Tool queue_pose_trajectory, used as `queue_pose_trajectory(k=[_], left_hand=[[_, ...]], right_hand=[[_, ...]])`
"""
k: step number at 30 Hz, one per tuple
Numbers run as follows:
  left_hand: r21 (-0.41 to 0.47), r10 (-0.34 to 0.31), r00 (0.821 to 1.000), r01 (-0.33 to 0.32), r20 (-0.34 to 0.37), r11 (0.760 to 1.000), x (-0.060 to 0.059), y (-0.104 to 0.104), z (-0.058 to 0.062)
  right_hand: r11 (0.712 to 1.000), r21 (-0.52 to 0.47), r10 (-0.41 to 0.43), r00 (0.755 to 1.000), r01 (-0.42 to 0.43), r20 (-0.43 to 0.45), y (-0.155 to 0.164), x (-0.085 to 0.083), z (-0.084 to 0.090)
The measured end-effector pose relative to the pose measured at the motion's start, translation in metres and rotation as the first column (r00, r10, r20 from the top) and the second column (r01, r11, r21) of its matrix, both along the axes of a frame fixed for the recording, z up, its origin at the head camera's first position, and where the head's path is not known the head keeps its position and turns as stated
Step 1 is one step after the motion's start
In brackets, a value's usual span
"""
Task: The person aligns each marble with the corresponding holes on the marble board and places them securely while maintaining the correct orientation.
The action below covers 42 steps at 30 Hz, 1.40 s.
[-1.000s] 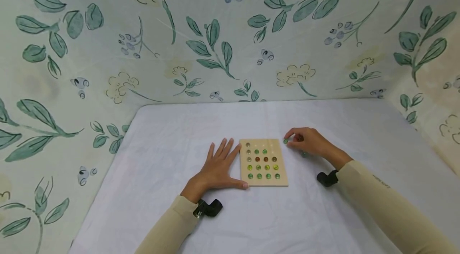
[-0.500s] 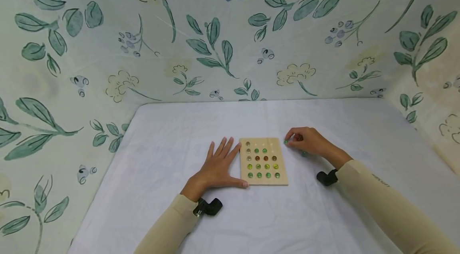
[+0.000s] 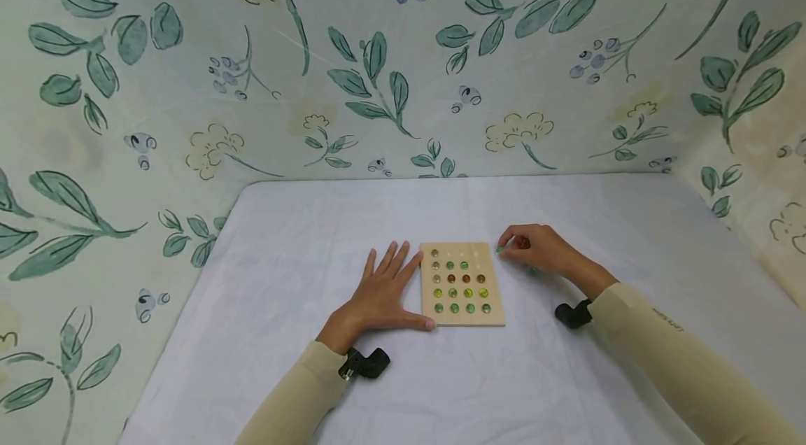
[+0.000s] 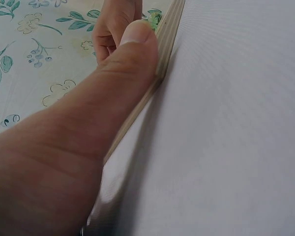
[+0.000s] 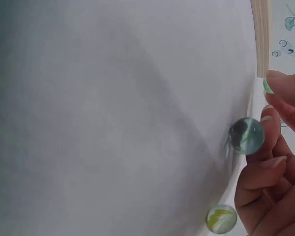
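A square wooden board holds rows of glass marbles: green, yellow-green, reddish-brown and clear ones. Its top row has one clear marble at the left; the second row has a clear one and two green ones. My left hand lies flat with spread fingers against the board's left side, its thumb at the near edge. Just right of the board's far corner, my right hand pinches a green marble between thumb and index finger, mostly hidden by them. The other fingers are curled.
Beside the right hand's fingers sit a clear marble with a dark swirl and a yellow-swirled marble. A white cloth covers the table. Behind it stands a leaf-patterned backdrop.
Both hands stay nearly in place. Less of the pinched green marble shows between the right fingertips, which have shifted very slightly. The marbles on the board look the same.
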<state>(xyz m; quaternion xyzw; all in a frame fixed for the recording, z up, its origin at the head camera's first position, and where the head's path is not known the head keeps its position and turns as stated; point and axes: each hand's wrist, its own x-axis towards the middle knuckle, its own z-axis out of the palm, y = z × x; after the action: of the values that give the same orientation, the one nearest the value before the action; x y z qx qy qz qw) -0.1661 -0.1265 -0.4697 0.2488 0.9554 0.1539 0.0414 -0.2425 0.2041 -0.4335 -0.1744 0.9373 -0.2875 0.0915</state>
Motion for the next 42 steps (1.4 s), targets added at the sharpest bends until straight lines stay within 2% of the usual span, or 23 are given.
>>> queue_pose_trajectory(k=[20,35,42], left_hand=[[-0.010,0.004,1.000,-0.004,0.008,1.000,-0.001,0.000,-0.001],[-0.010,0.004,1.000,-0.004,0.016,1.000,0.000,0.000,0.002],[-0.012,0.001,1.000,-0.001,0.008,1.000,0.000,0.000,0.002]], right_hand=[[0.998,-0.026,0.056,0.998,-0.056,0.005,-0.016,0.010,0.008],[0.998,-0.022,0.064,0.998,-0.064,0.016,-0.028,0.016,0.009],[0.994,-0.034,0.105,0.994,-0.104,0.019,-0.030,0.016,0.006]])
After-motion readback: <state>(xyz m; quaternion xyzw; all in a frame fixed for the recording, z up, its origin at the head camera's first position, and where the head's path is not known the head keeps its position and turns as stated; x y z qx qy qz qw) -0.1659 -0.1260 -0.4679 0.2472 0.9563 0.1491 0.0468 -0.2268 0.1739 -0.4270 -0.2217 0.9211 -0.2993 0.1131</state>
